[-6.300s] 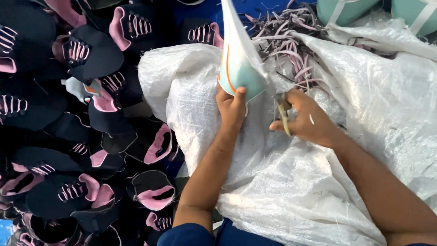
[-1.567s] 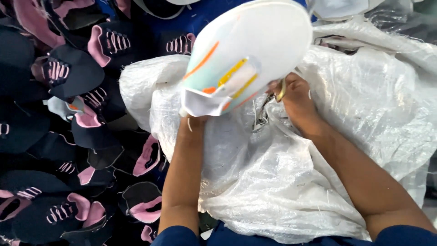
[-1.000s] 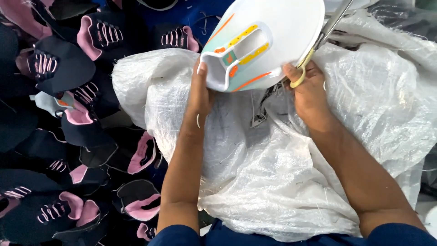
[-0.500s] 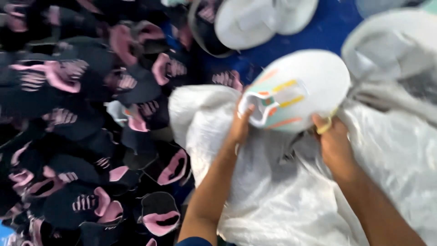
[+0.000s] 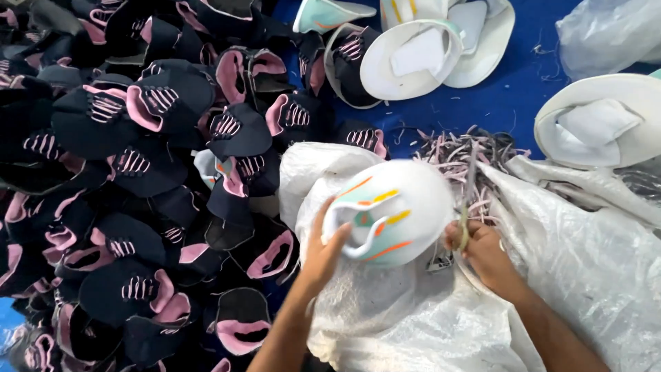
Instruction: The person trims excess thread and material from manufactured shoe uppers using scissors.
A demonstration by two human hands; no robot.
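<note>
Bright, even light; slight motion blur throughout.

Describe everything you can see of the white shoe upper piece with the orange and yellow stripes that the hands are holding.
The white shoe upper piece looks like soft, curved fabric, rounded like a dome. It has pale mint panels, orange and yellow stripes and a white-edged opening at its left side. It is held up above a white woven plastic sack. The left hand grips its left edge by the opening; the right hand, holding slim scissors, touches its right edge.

Scissors (image 5: 467,200) blurred — handles inside right hand (image 5: 482,249)
</note>
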